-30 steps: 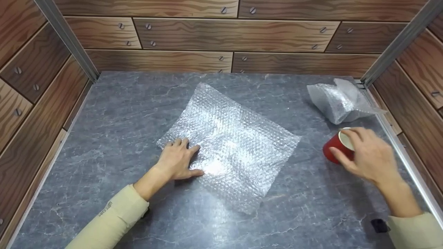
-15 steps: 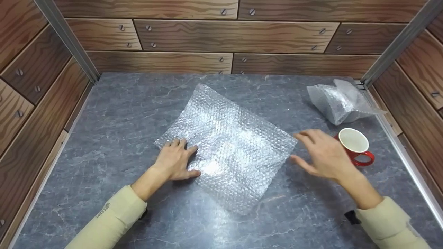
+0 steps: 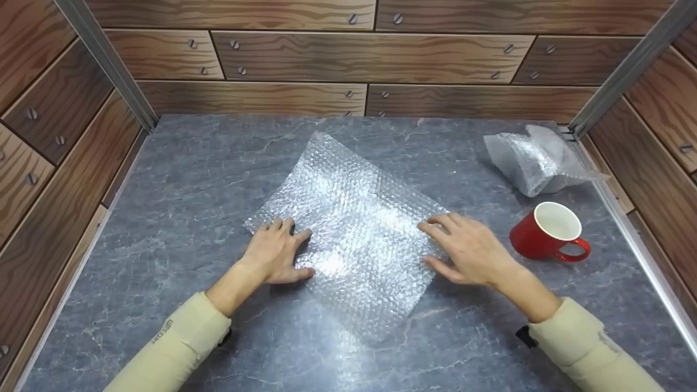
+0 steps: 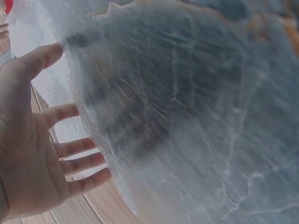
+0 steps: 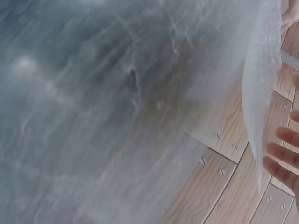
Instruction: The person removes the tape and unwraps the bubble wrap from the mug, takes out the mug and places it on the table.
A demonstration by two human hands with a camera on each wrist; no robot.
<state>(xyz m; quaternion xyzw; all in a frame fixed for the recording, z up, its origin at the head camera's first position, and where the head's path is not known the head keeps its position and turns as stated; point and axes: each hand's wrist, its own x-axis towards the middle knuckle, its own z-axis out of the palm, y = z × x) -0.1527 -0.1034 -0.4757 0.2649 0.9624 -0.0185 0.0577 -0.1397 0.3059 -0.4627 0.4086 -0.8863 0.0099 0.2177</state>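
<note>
The left hand (image 3: pixel 274 254) is spread wide at the left edge of the wrap (image 3: pixel 356 218); the right hand (image 3: pixel 471 249), thumb and fingers apart, is at its right corner. Over on the counter's (image 3: pixel 190 169) right sits a mug (image 3: pixel 531 238), a bundle (image 3: pixel 531 163) behind it.

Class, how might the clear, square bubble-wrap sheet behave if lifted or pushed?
The clear, square bubble-wrap sheet would probably flop, since it looks thin and glints unevenly, as if rippled. It is likely light for its size, being see-through, bubbled film. Pushed, it may slide, as the gray marbled tabletop looks smooth and shiny.
</note>
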